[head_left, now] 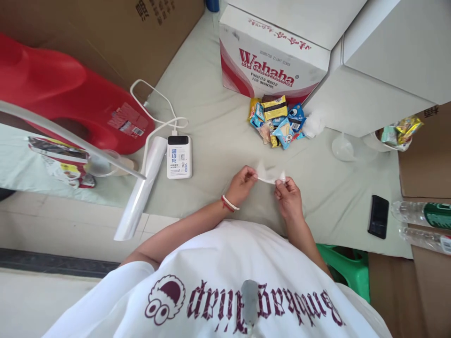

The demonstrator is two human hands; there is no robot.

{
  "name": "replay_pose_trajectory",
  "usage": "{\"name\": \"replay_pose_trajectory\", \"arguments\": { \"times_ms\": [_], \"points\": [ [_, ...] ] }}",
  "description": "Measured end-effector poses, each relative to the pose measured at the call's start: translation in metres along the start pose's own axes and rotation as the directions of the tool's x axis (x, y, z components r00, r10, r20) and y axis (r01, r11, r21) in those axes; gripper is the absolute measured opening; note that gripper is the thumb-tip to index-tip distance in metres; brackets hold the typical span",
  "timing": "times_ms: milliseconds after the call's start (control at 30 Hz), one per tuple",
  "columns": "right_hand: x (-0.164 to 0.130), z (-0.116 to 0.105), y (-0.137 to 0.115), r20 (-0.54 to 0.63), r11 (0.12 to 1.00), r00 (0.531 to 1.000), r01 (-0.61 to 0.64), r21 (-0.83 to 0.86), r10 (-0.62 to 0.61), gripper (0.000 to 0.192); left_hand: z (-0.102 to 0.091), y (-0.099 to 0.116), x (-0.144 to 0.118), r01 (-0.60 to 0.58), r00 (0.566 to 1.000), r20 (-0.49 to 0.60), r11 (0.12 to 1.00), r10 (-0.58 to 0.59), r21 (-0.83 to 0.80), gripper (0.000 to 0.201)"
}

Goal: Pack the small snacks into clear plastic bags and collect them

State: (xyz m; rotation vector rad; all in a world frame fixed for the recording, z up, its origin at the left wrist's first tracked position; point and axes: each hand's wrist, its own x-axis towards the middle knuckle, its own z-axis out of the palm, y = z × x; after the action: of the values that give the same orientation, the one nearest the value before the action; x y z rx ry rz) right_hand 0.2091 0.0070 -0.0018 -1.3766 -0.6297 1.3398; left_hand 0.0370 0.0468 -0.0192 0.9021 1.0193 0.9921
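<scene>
Clear plastic bag point(269, 174) stretched between left hand point(241, 184) grip and right hand point(289, 197) grip

The head camera looks steeply down, close over the wearer's shirt point(225, 281) (lower frame), toward the sheet point(211, 108) beyond.

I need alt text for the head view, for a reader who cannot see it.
Both hands, left hand and right hand, pinch a thin clear plastic bag over a pale cloth. Beyond lie a pile of snack packets, a Wahaha carton and a white power bank.
</scene>
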Motion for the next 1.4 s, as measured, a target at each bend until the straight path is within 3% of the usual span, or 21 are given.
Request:
{"name": "replay_pose_trajectory", "arguments": {
  "times_ms": [67,133,200,233,300,367,400,467,567,633,733,833,1000,1200,1300,1400],
  "points": [
    [0.001,-0.002,0.004,0.022,0.997,0.998,-0.062,0.036,0.062,0.037,-0.009,0.003,0.001,0.097,0.994,-0.026,0.963,-0.107,-0.252,0.042],
    [0.000,-0.006,0.008,0.150,0.990,0.980,-0.122,-0.070,0.131,0.034,-0.016,0.007,0.001,0.170,0.984,0.020,0.883,-0.179,-0.438,0.049],
    [-0.002,-0.014,0.010,0.247,0.965,0.956,-0.094,-0.245,0.156,0.030,-0.022,0.012,0.001,0.198,0.979,0.062,0.844,-0.193,-0.498,0.051],
    [-0.003,-0.018,0.008,0.238,0.946,0.964,-0.041,-0.322,0.122,0.027,-0.025,0.014,0.000,0.198,0.980,0.071,0.847,-0.187,-0.494,0.051],
    [-0.006,-0.026,-0.002,0.083,0.899,0.993,0.107,-0.425,-0.080,0.022,-0.027,0.017,0.000,0.188,0.982,0.086,0.873,-0.168,-0.450,0.050],
    [-0.009,-0.028,-0.016,-0.094,0.821,0.931,0.261,-0.508,-0.354,0.019,-0.027,0.018,0.000,0.189,0.981,0.110,0.896,-0.157,-0.402,0.051],
    [-0.010,-0.026,-0.022,-0.101,0.770,0.892,0.318,-0.553,-0.441,0.020,-0.026,0.017,0.000,0.194,0.980,0.126,0.902,-0.157,-0.386,0.053],
    [-0.011,-0.016,-0.029,0.054,0.669,0.876,0.404,-0.624,-0.479,0.023,-0.021,0.015,0.000,0.212,0.974,0.159,0.906,-0.163,-0.367,0.053],
    [-0.008,0.004,-0.020,0.318,0.606,0.887,0.460,-0.648,-0.334,0.018,-0.016,0.010,0.000,0.225,0.970,0.176,0.901,-0.169,-0.372,0.052],
    [-0.006,0.015,-0.005,0.312,0.654,0.904,0.426,-0.625,-0.292,0.017,-0.016,0.007,-0.001,0.222,0.973,0.154,0.894,-0.174,-0.390,0.053],
    [-0.005,0.024,0.012,0.190,0.793,0.956,0.292,-0.535,-0.223,0.020,-0.021,0.005,-0.005,0.232,0.972,0.126,0.890,-0.198,-0.393,0.053],
    [-0.007,0.026,0.016,0.171,0.875,0.978,0.182,-0.449,-0.116,0.023,-0.025,0.001,-0.012,0.271,0.959,0.156,0.924,-0.236,-0.270,0.052],
    [-0.005,0.025,0.008,0.198,0.930,0.980,0.069,-0.361,0.005,0.027,-0.027,-0.007,-0.012,0.199,0.971,0.143,0.979,-0.193,-0.031,0.043],
    [-0.001,0.015,-0.002,0.118,0.990,0.984,-0.129,-0.054,0.135,0.032,-0.033,-0.002,-0.010,0.178,0.972,0.159,0.984,-0.173,-0.017,0.043],
    [-0.001,0.013,-0.005,0.145,0.966,0.964,-0.237,0.105,0.221,0.029,-0.028,0.001,-0.014,0.236,0.960,0.172,0.969,-0.221,-0.074,0.051],
    [-0.001,0.015,-0.004,0.172,0.951,0.958,-0.260,0.168,0.231,0.029,-0.022,0.002,-0.018,0.397,0.899,0.265,0.903,-0.348,-0.162,0.054]
  ]
}}
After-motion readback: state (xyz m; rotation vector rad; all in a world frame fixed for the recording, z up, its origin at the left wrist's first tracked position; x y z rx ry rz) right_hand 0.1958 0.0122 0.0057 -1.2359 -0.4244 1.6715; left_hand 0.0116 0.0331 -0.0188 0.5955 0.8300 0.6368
